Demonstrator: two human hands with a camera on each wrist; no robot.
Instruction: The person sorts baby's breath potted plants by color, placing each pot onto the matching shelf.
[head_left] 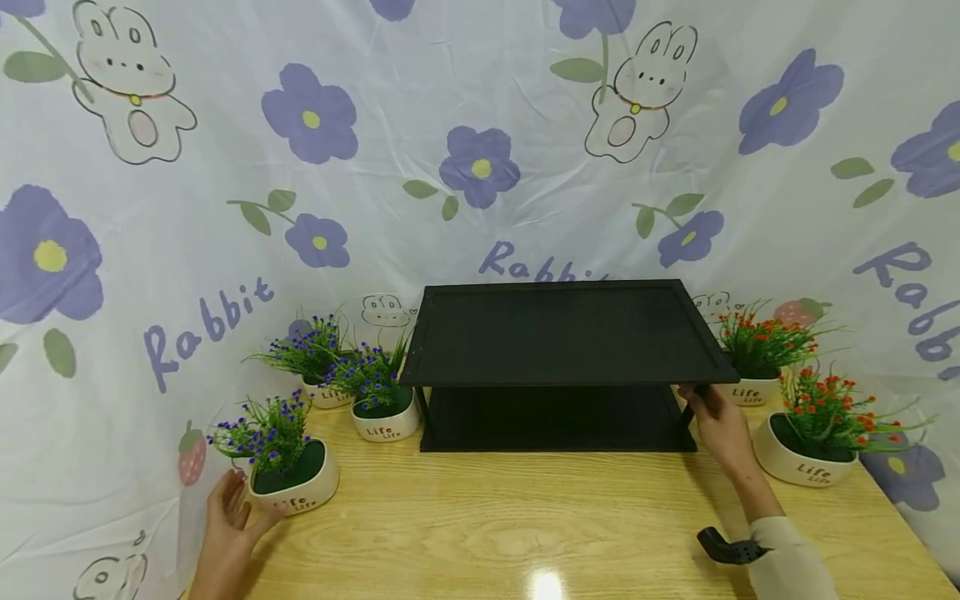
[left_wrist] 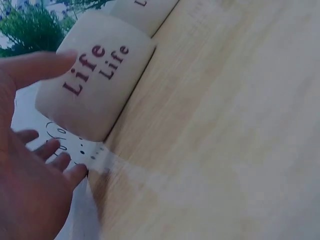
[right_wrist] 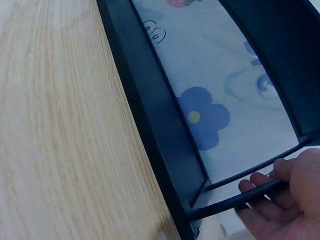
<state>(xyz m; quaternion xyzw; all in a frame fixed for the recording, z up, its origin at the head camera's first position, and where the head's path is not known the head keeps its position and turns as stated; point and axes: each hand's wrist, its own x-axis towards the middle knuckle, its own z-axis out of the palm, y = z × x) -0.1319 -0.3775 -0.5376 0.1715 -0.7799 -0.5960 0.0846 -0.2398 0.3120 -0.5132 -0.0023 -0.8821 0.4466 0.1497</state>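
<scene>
A black two-tier shelf (head_left: 570, 333) stands on the wooden table against the cloth backdrop. At its right end, my right hand (head_left: 723, 429) grips the side post, and the right wrist view shows the fingers curled around the black bar (right_wrist: 225, 206). My left hand (head_left: 228, 533) is at the front left, beside a white oval pot (head_left: 318, 492) of purple flowers marked "Life". In the left wrist view the thumb reaches across the pot's printed face (left_wrist: 105, 105), while the other fingers are spread below its end. Whether the thumb touches the pot, I cannot tell.
Two more purple-flowered pots, one beside the shelf (head_left: 386, 423) and one behind (head_left: 330, 396), stand at the left. On the right are two red-flowered pots, the back one (head_left: 753, 392) by the shelf and the front one (head_left: 806, 467) near my right forearm. Printed cloth (head_left: 420, 83) hangs behind.
</scene>
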